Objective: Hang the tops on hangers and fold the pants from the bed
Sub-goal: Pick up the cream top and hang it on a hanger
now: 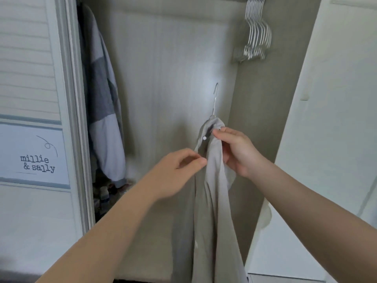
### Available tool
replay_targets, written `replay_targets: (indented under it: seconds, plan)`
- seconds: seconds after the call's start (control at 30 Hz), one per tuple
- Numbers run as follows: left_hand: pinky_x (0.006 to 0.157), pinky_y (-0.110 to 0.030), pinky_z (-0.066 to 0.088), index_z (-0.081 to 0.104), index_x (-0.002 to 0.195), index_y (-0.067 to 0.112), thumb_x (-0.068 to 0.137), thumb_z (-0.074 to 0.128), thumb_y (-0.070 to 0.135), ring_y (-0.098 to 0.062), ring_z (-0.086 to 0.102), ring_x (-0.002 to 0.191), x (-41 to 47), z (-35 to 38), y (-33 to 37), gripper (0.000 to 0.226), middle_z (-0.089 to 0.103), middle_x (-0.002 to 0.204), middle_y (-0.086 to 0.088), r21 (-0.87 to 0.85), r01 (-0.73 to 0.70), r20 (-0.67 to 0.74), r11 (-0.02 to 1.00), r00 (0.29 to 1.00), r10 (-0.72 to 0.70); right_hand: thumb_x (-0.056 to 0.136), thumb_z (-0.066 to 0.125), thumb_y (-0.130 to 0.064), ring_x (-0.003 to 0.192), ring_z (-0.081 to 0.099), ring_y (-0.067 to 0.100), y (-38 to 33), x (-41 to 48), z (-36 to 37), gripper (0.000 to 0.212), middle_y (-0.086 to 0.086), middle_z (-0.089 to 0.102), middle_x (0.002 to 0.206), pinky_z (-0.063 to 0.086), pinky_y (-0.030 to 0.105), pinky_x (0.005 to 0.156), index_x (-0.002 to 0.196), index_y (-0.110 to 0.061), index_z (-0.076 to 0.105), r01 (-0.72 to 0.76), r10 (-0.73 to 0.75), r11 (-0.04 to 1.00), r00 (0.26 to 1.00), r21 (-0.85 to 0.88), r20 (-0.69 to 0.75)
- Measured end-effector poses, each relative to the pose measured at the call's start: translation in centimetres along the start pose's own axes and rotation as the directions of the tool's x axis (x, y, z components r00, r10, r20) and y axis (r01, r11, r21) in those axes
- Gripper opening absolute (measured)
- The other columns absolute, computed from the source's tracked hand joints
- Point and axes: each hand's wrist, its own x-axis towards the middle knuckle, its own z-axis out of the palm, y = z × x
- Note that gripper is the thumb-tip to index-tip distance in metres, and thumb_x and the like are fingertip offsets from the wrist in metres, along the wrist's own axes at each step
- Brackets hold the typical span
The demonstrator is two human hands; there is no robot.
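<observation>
A beige button-up shirt [212, 201] hangs long from a metal hanger [215, 97] whose hook sticks up free in front of the open wardrobe. My right hand [234, 152] grips the shirt's collar area just under the hook and holds it up. My left hand [179, 170] pinches the shirt's front edge a little below a white button [204, 137]. The hanger's shoulders are hidden inside the shirt.
Several empty metal hangers [256, 33] hang bunched at the wardrobe's top right. A grey and white striped garment [104, 111] hangs at its left. A white wardrobe door [330, 119] stands open on the right. A louvred door with a label [36, 152] is on the left.
</observation>
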Motion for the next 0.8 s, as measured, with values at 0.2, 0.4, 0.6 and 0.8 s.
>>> replay_targets:
  seconds: [0.2,0.4,0.6,0.8]
  plan:
    - [0.075,-0.017,0.051,0.063,0.091,0.036,0.074,0.066,0.066,0.006,0.064,0.081,5.1,-2.2,0.6,0.035,0.068,0.089,0.024,0.142,0.019,-0.033,0.99,0.999,-0.015,0.096,0.064,-0.013,0.064,0.047,0.021,-3.8,8.5,2.5,0.022,0.016,0.053,0.079,0.04,0.028,0.058,0.076,-0.012,0.055,0.154,-0.154,0.983,0.988,-0.096,0.002]
    - [0.053,-0.01,0.04,0.057,0.089,0.037,0.085,0.07,0.044,0.009,0.06,0.068,12.6,-5.5,1.1,0.015,0.064,0.074,0.016,0.297,-0.003,-0.185,0.955,0.981,0.06,0.09,0.067,-0.015,0.047,0.046,0.012,-10.4,18.0,5.1,0.011,0.008,0.052,0.068,0.039,0.021,0.043,0.09,-0.006,0.06,0.316,-0.322,0.939,0.947,-0.138,-0.018]
    - [0.055,-0.023,0.038,0.051,0.079,0.029,0.087,0.066,0.039,0.001,0.052,0.062,20.5,-8.9,1.7,0.02,0.056,0.069,0.014,0.503,0.025,-0.32,0.864,0.934,0.16,0.09,0.067,-0.015,0.036,0.042,0.01,-17.6,26.2,6.1,0.026,-0.003,0.048,0.042,0.035,0.016,0.038,0.068,-0.013,0.055,0.422,-0.431,0.899,0.9,-0.116,-0.068]
    - [0.062,-0.034,0.045,0.049,0.079,0.021,0.091,0.057,0.032,-0.025,0.058,0.079,26.5,-10.9,1.3,0.018,0.057,0.077,0.001,0.618,0.065,-0.347,0.784,0.917,0.197,0.092,0.065,-0.01,0.032,0.041,0.008,-22.9,32.5,6.1,0.022,-0.001,0.046,0.044,0.037,0.016,0.037,0.072,-0.013,0.055,0.477,-0.488,0.871,0.868,-0.114,-0.097]
